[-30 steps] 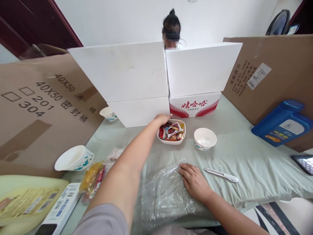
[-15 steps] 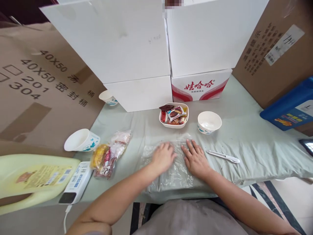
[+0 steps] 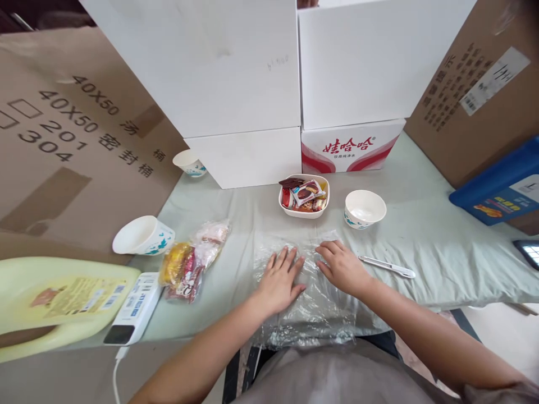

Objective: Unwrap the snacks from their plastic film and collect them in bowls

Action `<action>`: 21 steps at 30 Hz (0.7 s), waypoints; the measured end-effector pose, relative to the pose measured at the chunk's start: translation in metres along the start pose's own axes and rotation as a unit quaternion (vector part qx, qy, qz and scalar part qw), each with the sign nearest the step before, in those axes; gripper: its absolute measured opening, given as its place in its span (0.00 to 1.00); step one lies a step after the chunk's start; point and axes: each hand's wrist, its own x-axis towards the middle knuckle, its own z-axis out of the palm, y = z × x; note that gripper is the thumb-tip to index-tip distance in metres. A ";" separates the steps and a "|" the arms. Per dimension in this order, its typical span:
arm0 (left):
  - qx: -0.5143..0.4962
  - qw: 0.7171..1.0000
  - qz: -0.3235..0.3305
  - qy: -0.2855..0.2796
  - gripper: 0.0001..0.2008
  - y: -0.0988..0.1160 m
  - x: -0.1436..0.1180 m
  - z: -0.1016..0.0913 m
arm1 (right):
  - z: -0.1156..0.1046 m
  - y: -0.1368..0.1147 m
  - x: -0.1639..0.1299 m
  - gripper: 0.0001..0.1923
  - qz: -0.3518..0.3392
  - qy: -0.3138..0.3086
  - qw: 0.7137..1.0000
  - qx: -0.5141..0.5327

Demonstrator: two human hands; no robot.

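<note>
A sheet of clear plastic film lies crumpled on the pale green cloth at the table's near edge. My left hand rests flat on it with fingers spread. My right hand lies on the film's upper right part, fingers slightly curled, gripping nothing. Just beyond the film stands a white bowl of wrapped sweets, and to its right an empty white paper bowl. A white pen-like tool lies right of my right hand.
A clear bag of snacks lies to the left, beside a tipped paper bowl, a yellow jug and a white power bank. White boxes and cardboard wall the table. A blue jug lies right.
My left hand came back from the sweets bowl and settled flat on the film beside my right hand. The view tilted down toward the table.
</note>
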 end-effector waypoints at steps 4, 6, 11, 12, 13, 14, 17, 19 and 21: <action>-0.020 0.999 -0.035 0.007 0.21 -0.006 0.005 -0.025 | 0.009 0.000 -0.001 0.12 0.046 -0.064 0.996 -0.036; -0.011 0.998 -0.048 0.030 0.16 -0.008 0.011 -0.031 | 0.011 -0.001 0.000 0.13 0.062 -0.047 0.996 -0.036; 0.015 0.999 -0.018 0.022 0.20 -0.002 0.019 -0.017 | 0.012 -0.005 0.005 0.17 -0.012 -0.040 0.999 -0.035; 0.016 1.000 -0.019 0.016 0.22 -0.001 0.017 -0.014 | 0.011 -0.005 0.004 0.19 -0.005 -0.058 0.997 -0.044; 0.016 1.000 -0.021 0.011 0.23 0.000 0.015 -0.012 | 0.009 -0.004 0.003 0.20 0.015 -0.077 0.995 -0.056; 0.015 1.000 -0.023 0.006 0.24 0.000 0.012 -0.010 | 0.007 -0.003 0.002 0.20 0.046 -0.091 0.993 -0.068; 0.009 1.000 -0.019 -0.006 0.24 -0.001 0.008 -0.009 | 0.002 -0.003 0.002 0.21 0.103 -0.086 0.988 -0.079; 0.001 1.000 -0.003 -0.011 0.26 -0.002 0.010 -0.008 | 0.006 -0.004 0.005 0.21 0.064 -0.060 0.995 -0.057; -0.011 1.000 0.018 -0.022 0.28 -0.003 0.014 -0.005 | 0.016 -0.004 0.009 0.25 -0.001 -0.054 0.998 -0.026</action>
